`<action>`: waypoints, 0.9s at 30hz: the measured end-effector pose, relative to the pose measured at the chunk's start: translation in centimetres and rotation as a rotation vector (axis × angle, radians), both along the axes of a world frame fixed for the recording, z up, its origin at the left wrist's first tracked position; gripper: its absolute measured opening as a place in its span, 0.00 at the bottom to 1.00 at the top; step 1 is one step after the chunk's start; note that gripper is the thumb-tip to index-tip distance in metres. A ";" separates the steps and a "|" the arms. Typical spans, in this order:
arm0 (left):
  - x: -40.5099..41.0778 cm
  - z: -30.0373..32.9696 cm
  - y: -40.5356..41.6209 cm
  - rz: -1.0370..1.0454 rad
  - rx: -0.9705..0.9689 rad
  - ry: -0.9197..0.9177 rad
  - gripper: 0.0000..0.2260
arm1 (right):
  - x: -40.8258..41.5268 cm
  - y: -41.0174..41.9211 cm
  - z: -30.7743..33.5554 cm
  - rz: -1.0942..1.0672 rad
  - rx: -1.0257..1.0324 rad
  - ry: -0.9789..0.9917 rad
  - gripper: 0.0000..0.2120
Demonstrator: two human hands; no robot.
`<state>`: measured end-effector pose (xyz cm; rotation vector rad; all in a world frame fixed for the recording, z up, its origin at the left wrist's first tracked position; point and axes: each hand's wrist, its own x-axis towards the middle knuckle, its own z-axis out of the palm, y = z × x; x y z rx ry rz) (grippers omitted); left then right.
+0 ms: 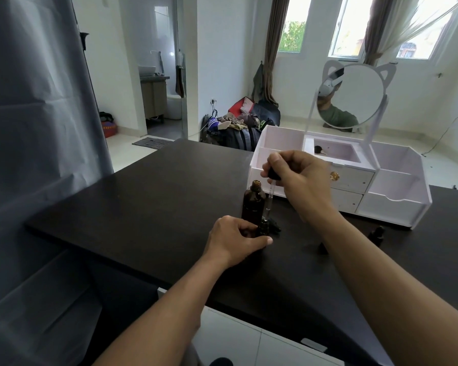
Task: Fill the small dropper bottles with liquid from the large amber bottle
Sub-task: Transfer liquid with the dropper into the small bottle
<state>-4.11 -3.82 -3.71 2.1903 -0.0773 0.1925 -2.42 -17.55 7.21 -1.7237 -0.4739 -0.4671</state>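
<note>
The left hand has its fingers clamped round a small dropper bottle standing upright on the dark surface, probably to steady it against tipping while it is filled. The right hand pinches the black bulb of a glass dropper, fingers together on it, holding it nearly vertical: bulb up, tip down at the small bottle's mouth. The large amber bottle stands upright and uncapped, just behind and left. Another small bottle waits at the right.

Dark table: amber bottle, organizer, perhaps droppers.
</note>
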 end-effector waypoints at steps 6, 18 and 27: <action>-0.1 0.1 0.0 0.030 -0.002 0.002 0.19 | -0.1 0.2 -0.7 0.024 0.026 0.034 0.08; -0.1 0.1 0.1 0.008 -0.009 -0.024 0.20 | -0.2 0.5 -0.8 0.083 0.017 0.061 0.10; 0.0 -0.1 0.2 -0.014 -0.018 -0.030 0.21 | -0.3 0.3 -0.5 0.113 0.010 0.067 0.09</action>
